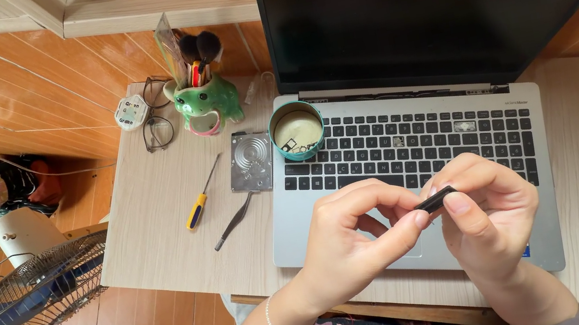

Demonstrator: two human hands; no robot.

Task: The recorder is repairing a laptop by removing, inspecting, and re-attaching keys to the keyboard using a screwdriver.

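Head view, lower centre: both hands, left hand (354, 234) and right hand (491, 214), grip pinched on probably a black keycap (435, 199) above the laptop (413, 141); fingertips should press gently.

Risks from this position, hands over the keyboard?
1. The small black keycap is pinched only at the fingertips of the left hand and right hand; a slip may drop it.
2. The teal tin of small parts overlaps the laptop corner and might tip.
3. Two bare key slots could catch debris.
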